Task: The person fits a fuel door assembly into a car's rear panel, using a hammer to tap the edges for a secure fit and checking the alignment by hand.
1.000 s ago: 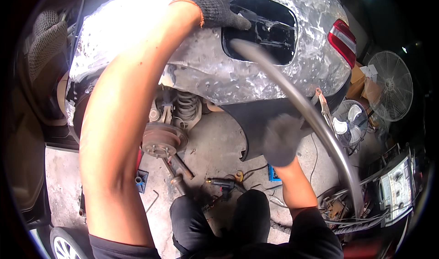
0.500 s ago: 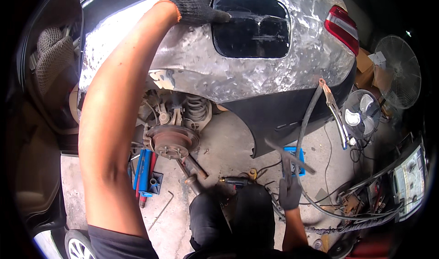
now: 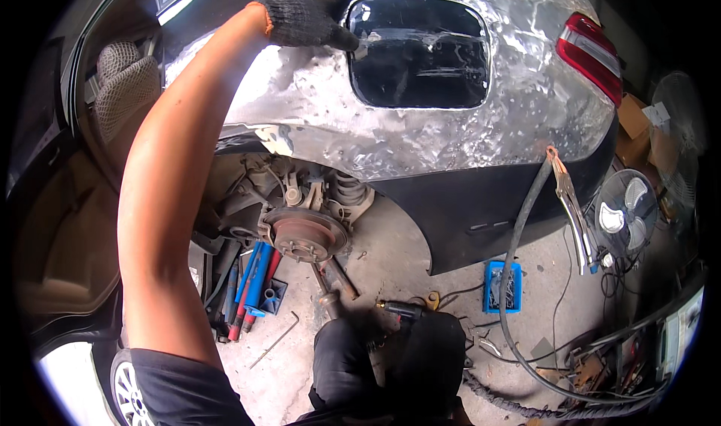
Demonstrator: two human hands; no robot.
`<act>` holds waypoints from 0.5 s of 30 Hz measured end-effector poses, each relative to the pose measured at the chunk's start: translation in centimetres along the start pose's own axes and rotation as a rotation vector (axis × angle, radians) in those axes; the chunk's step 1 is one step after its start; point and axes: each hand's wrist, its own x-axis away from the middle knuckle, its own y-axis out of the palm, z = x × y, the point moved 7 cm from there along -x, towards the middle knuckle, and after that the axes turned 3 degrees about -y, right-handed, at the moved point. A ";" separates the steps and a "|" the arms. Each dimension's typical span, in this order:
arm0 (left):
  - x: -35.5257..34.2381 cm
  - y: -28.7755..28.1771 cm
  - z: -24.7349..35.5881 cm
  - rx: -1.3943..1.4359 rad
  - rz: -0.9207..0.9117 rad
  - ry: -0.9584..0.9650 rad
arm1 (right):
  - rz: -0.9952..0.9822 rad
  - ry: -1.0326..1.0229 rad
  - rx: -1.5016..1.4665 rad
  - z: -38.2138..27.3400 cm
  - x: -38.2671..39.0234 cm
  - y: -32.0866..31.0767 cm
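My left hand (image 3: 314,11), in a dark knitted glove with an orange cuff, lies with spread fingers on the bare, dented metal of the car's rear side panel (image 3: 293,84). Its thumb reaches the left edge of a dark, rounded opening (image 3: 420,54) in that panel. I do not see my right hand or forearm. Farther right, a long-handled clamp (image 3: 571,204) with coppery jaws grips the panel's lower edge, and a thick cable (image 3: 517,238) hangs from it.
Below the wheel arch is a rusty brake disc (image 3: 306,234). Blue and red jack parts (image 3: 259,279) and a bent rod (image 3: 274,339) lie on the floor. A power tool (image 3: 402,308) rests by my knees. A blue tray (image 3: 487,285), fans (image 3: 625,212) and cables occupy the right.
My right hand, earlier raised at lower right with a hammer-like tool, has left the view along with it. My left hand stays on the panel, near the opening. The view has shifted slightly.
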 end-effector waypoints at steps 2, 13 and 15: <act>0.4 -0.4 -0.7 0.008 0.011 -0.026 | 0.051 -0.073 0.213 1.2 -4.8 -2.9; -1.3 2.8 -3.0 -0.026 0.204 0.017 | 0.345 -1.045 0.690 -45.9 4.5 2.8; -1.7 2.5 -2.1 0.003 0.180 -0.004 | 0.187 -1.117 0.420 -53.1 10.0 5.1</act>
